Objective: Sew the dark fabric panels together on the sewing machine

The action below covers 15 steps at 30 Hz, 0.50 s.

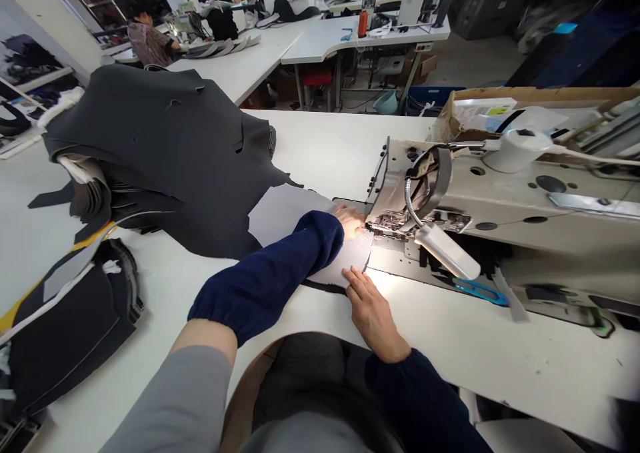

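Observation:
A light grey fabric piece (285, 208) with a dark edge lies on the table and reaches under the head of a sewing machine (400, 193). My left hand (350, 221) rests on the piece right beside the presser foot, fingers stretched toward it and partly hidden in the glare. On the near edge of the same piece, my right hand (373, 310) lies with fingers extended and fingertips touching the fabric. A lamp (447, 250) on a bendable neck lights the sewing area. Blue thread snips (481, 292) lie on the machine bed.
A large stack of dark fabric pieces (170, 146) covers the table to the left. Nearer me sits another dark stack (65, 333). Behind the machine stands a cardboard box (443, 116). Across the room, a person (153, 40) sits at another table.

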Each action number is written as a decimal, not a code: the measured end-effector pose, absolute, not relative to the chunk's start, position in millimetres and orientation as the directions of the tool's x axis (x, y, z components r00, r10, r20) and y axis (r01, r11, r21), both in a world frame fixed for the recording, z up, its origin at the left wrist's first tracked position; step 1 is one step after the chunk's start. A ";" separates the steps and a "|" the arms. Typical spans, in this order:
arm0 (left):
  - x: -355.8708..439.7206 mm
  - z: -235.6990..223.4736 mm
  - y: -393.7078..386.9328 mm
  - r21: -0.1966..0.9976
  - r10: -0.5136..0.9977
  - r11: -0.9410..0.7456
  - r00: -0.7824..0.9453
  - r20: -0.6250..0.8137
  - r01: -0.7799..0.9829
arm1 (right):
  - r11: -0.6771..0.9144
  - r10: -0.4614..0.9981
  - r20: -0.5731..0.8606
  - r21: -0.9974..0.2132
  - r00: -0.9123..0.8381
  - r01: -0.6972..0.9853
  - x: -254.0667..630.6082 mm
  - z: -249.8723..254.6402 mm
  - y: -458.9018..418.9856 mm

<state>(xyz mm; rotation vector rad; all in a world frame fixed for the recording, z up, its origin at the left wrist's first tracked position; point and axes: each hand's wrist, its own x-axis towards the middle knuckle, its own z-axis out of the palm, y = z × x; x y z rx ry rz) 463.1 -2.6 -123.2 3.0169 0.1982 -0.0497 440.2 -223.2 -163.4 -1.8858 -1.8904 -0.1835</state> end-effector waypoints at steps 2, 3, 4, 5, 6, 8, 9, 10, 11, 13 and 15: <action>463.5 -122.4 -2.7 0.116 0.129 -0.984 0.991 -0.032 0.132 | 0.055 0.917 0.397 -0.221 0.038 0.974 440.8 -163.9 -223.0; 461.6 -120.6 -4.0 0.114 0.130 -0.985 0.991 -0.009 0.130 | 0.054 0.919 0.392 -0.217 0.036 0.975 441.2 -164.4 -222.7; 457.5 -117.9 -6.6 0.112 0.129 -0.986 0.991 0.024 0.126 | 0.052 0.921 0.389 -0.213 0.036 0.976 441.6 -164.9 -222.3; 450.7 -114.9 -10.4 0.116 0.121 -0.987 0.991 0.061 0.114 | 0.050 0.918 0.394 -0.207 0.037 0.977 441.9 -165.2 -222.0; 441.0 -111.8 -15.4 0.130 0.102 -0.987 0.991 0.090 0.090 | 0.048 0.914 0.404 -0.201 0.038 0.978 441.8 -165.4 -221.8; 413.8 -108.1 -27.6 0.196 0.019 -0.981 0.995 0.093 0.000 | 0.030 0.901 0.429 -0.200 0.060 0.979 440.2 -164.4 -222.6; 397.8 -108.2 -33.6 0.236 -0.042 -0.970 0.997 0.066 -0.056 | 0.001 0.892 0.442 -0.210 0.094 0.978 438.3 -163.3 -223.7; 381.7 -109.7 -38.9 0.270 -0.100 -0.957 0.994 0.033 -0.105 | -0.040 0.882 0.450 -0.227 0.141 0.973 435.7 -161.9 -225.3; 366.7 -112.6 -43.1 0.290 -0.144 -0.947 0.990 0.006 -0.139 | -0.088 0.874 0.445 -0.247 0.194 0.965 432.4 -160.4 -227.4; 343.4 -120.4 -48.1 0.293 -0.168 -0.943 0.986 -0.014 -0.156 | -0.163 0.866 0.419 -0.276 0.271 0.947 424.3 -157.6 -232.4; 331.6 -127.6 -50.1 0.288 -0.130 -0.949 0.991 0.002 -0.125 | -0.173 0.868 0.411 -0.272 0.277 0.947 415.5 -156.4 -237.1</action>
